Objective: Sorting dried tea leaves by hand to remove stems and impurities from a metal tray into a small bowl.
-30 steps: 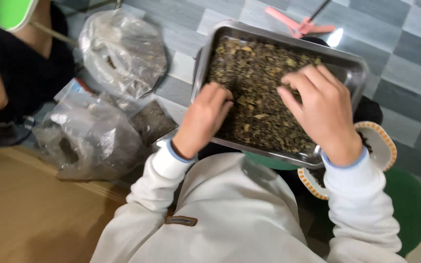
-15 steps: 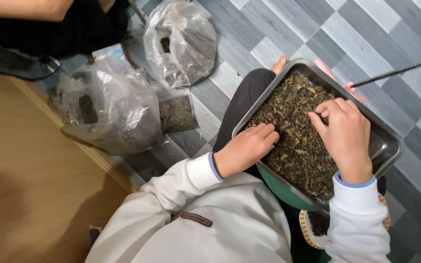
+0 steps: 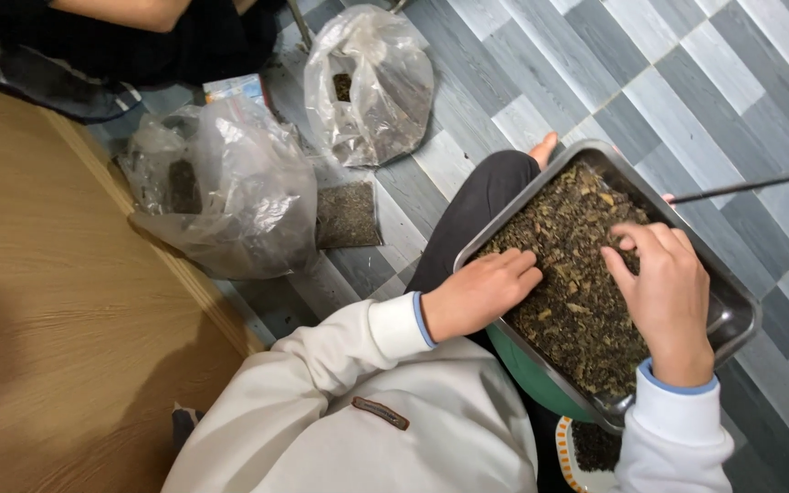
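A rectangular metal tray [image 3: 733, 301] rests on my lap, filled with dark dried leaves [image 3: 570, 265]. My left hand [image 3: 477, 292] lies at the tray's near-left edge, fingers curled down onto the leaves. My right hand [image 3: 664, 288] hovers over the middle of the tray, with its fingertips bent and pinching into the leaves. Whether it grips a particular piece is hidden by the fingers. Both arms wear white sleeves with blue cuffs.
Two crumpled clear plastic bags [image 3: 221, 187] [image 3: 367, 82] with dark contents lie on the grey tiled floor. A small flat packet of leaves [image 3: 347, 215] sits between them. A wooden surface [image 3: 47, 310] fills the left. Another person's dark clothing [image 3: 93, 55] is top left. A thin dark rod [image 3: 751, 185] crosses at right.
The view has swung, so the tray now sits lower right and tilted. My left hand has slid onto the leaves at the tray's edge. My right hand stays over the middle.
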